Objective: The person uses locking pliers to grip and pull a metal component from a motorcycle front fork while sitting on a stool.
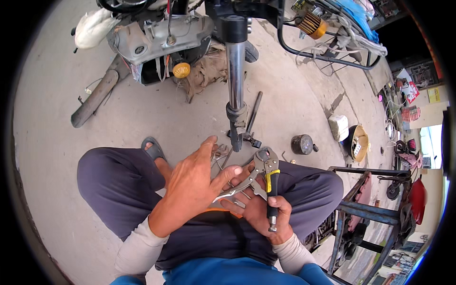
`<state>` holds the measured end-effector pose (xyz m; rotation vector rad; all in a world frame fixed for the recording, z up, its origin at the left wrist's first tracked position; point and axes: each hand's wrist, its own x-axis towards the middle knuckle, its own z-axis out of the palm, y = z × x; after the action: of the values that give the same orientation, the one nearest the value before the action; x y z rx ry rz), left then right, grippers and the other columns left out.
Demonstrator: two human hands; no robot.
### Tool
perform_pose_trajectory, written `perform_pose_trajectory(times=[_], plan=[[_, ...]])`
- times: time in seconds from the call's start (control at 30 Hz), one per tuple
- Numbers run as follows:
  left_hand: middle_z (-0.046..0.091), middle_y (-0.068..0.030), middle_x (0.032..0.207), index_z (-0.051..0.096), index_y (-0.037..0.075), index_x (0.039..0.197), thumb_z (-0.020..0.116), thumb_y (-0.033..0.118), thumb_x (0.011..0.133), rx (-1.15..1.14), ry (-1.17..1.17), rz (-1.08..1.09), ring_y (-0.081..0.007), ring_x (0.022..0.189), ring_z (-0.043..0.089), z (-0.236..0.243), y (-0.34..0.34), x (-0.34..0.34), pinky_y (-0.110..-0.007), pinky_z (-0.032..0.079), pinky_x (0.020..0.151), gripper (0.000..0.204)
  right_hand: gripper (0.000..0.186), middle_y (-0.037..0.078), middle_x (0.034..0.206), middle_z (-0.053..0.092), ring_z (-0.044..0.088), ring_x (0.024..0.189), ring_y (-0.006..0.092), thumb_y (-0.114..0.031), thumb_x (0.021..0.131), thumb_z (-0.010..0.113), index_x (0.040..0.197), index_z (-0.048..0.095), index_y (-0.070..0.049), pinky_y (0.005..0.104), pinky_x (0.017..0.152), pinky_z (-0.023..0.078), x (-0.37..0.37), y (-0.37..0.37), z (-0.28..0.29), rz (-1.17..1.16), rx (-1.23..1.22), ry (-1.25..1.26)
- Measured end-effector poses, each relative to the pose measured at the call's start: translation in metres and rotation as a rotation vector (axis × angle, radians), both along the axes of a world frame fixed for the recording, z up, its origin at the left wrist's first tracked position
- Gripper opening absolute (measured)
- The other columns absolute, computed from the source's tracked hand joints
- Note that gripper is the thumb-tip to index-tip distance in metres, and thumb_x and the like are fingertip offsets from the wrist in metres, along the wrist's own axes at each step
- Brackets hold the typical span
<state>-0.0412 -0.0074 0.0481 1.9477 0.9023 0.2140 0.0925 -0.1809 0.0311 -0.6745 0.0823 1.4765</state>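
Note:
In my right hand (259, 214) lies a pair of locking pliers (271, 181) with a black and yellow grip, its jaws pointing away from me. My right thumb presses the grip, and the palm faces up beneath the tool. The pliers' handles are spread apart. My left hand (186, 187) is open just left of them, thumb and fingers apart; whether it touches the lower handle I cannot tell. Beyond the hands, a chrome fork tube (235, 78) hangs down with a dark lower end. Wrenches (221, 151) lie on the floor past my left fingers, partly hidden.
Grey motorcycle bodywork (161, 38) with an amber lamp (181, 70) stands at the far left. On the floor to the right are a dark round can (301, 144), a whitish block (338, 127) and a bowl (362, 142). A blue metal frame (368, 211) stands by my right knee.

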Motion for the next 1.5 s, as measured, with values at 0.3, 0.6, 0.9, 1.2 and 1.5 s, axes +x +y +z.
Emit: perform_pose_trajectory(times=[0.3, 0.6, 0.9, 1.2, 1.5], plan=[[0.067, -0.0246, 0.105, 0.050, -0.013, 0.128, 0.065, 0.026, 0.100, -0.098, -0.077, -0.002, -0.0259, 0.098, 0.065, -0.036, 0.029, 0.054, -0.036, 0.054, 0.082, 0.051, 0.067, 0.015, 0.136, 0.050, 0.045, 0.136, 0.0312, -0.021, 0.085, 0.064, 0.144, 0.037, -0.002, 0.0560, 0.113, 0.036, -0.003, -0.001, -0.043, -0.064, 0.048, -0.035], [0.067, -0.0191, 0.106, 0.051, -0.009, 0.129, 0.056, 0.020, 0.105, -0.161, 0.017, -0.022, -0.0206, 0.097, 0.062, -0.040, 0.032, 0.044, -0.033, 0.047, 0.087, 0.038, 0.064, 0.012, 0.129, 0.048, 0.045, 0.132, 0.0246, -0.016, 0.078, 0.069, 0.135, 0.044, 0.000, 0.0488, 0.117, 0.033, 0.002, -0.004, -0.058, -0.027, -0.056, -0.045], [0.066, -0.0223, 0.128, 0.045, -0.009, 0.143, 0.061, 0.014, 0.102, -0.401, -0.111, 0.088, -0.0270, 0.120, 0.064, -0.045, 0.032, 0.037, -0.039, 0.046, 0.109, 0.050, 0.082, 0.011, 0.136, 0.047, 0.042, 0.138, 0.0248, -0.009, 0.073, 0.068, 0.147, 0.034, -0.001, 0.0446, 0.119, 0.029, 0.004, -0.002, -0.065, 0.104, -0.011, -0.133], [0.058, -0.0272, 0.138, 0.044, -0.012, 0.142, 0.064, 0.012, 0.099, -0.486, -0.227, 0.158, -0.0352, 0.131, 0.056, -0.059, 0.017, 0.025, -0.047, 0.044, 0.113, 0.053, 0.063, 0.010, 0.112, 0.050, 0.048, 0.107, 0.0212, -0.014, 0.074, 0.071, 0.132, 0.048, -0.003, 0.0349, 0.095, 0.040, 0.009, -0.004, -0.066, 0.265, 0.019, -0.472], [0.057, -0.0215, 0.141, 0.045, -0.010, 0.144, 0.058, 0.033, 0.104, -0.678, -0.078, -0.048, -0.0293, 0.132, 0.055, -0.065, 0.001, 0.006, -0.041, 0.041, 0.113, 0.060, 0.093, 0.023, 0.123, 0.048, 0.052, 0.115, 0.0369, -0.010, 0.075, 0.070, 0.154, 0.025, 0.003, 0.0429, 0.099, 0.044, -0.007, -0.007, -0.074, 0.168, 0.018, -0.935]])
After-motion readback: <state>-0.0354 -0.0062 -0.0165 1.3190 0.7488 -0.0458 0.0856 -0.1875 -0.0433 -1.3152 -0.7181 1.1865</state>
